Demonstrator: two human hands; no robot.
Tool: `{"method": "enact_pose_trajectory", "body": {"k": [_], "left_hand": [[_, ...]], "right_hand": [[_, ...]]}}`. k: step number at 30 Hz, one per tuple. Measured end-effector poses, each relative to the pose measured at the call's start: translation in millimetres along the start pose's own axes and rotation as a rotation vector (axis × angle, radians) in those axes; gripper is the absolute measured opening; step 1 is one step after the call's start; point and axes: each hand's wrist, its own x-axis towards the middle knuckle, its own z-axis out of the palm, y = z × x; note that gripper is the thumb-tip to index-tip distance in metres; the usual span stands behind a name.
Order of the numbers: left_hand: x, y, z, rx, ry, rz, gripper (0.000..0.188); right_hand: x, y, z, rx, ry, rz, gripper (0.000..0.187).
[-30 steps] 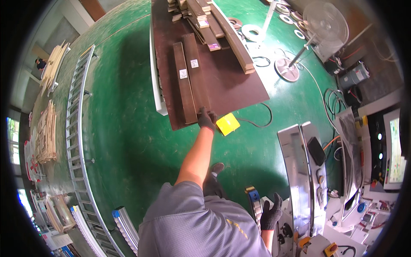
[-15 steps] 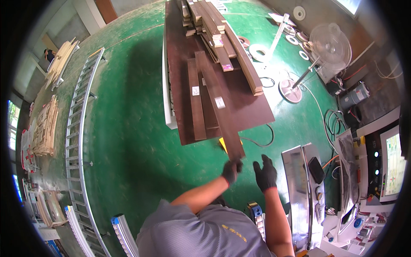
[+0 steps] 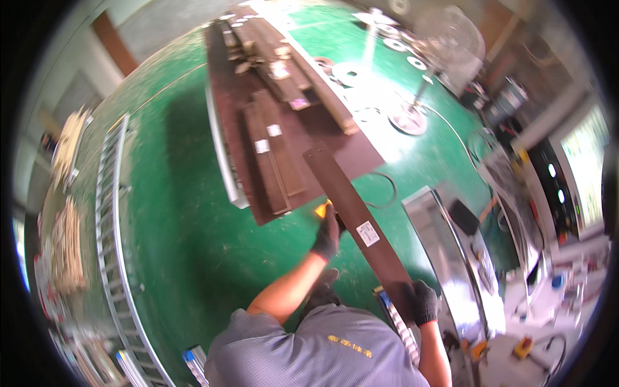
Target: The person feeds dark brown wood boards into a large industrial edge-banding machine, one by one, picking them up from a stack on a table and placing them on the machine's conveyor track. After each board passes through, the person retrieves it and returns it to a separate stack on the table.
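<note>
A long dark brown board [image 3: 351,200] with a white label slants in front of me, its far end over the table's near corner and its near end by my right side. Gloved in black, my right hand [image 3: 424,303] is closed around that near end. My left hand [image 3: 327,237], also in a black glove, grips the board's left edge around mid-length, with some fingers hidden beneath it. Two similar labelled boards [image 3: 263,164] lie side by side on the brown tabletop [image 3: 319,148], apart from the held one.
More brown boards [image 3: 277,48] are piled at the table's far end. A metal-topped machine [image 3: 445,258] stands close on my right, with a fan [image 3: 407,119] beyond it. A metal roller conveyor [image 3: 108,213] runs along the left. Cables [image 3: 390,193] lie on the green floor.
The board has come off the tabletop boards toward me and to the right. My right hand, empty before, has closed on its near end; my left hand has shifted to its left edge.
</note>
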Motion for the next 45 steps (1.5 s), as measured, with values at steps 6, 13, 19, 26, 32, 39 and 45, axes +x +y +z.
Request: {"method": "enact_pose_trajectory", "body": {"k": [6, 13, 19, 26, 32, 39, 45], "left_hand": [[-31.2, -79.5, 99.2, 0.451, -0.17, 0.062, 0.032], [-132.6, -230.6, 156.1, 0.569, -0.741, -0.404, 0.033], [-232.3, -330.8, 150.6, 0.987, -1.07, -0.456, 0.063], [-269.5, -349.4, 163.5, 1.068, -1.32, -0.648, 0.1], [-249.3, -371.8, 158.8, 1.114, -1.373, -0.479, 0.098], [-260.8, -370.0, 173.5, 1.215, -1.346, -0.681, 0.096], [-286.8, -398.0, 168.4, 1.137, -1.381, -0.496, 0.089]], "right_hand": [[-177.8, 78.2, -8.3, -0.01, 0.218, 0.321, 0.031], [-330.7, 87.3, 48.5, 0.473, 0.356, 0.924, 0.043], [-392.9, 70.8, 134.0, 0.388, 0.693, 1.099, 0.04], [-383.4, 84.9, 190.4, 0.095, 0.785, 1.217, 0.042], [-267.2, 102.2, 42.4, 0.021, 0.837, 0.871, 0.069], [-222.1, 169.9, 31.3, -0.075, 0.712, 0.988, 0.079], [-249.1, 201.7, 28.0, -0.056, 0.781, 0.879, 0.078]]}}
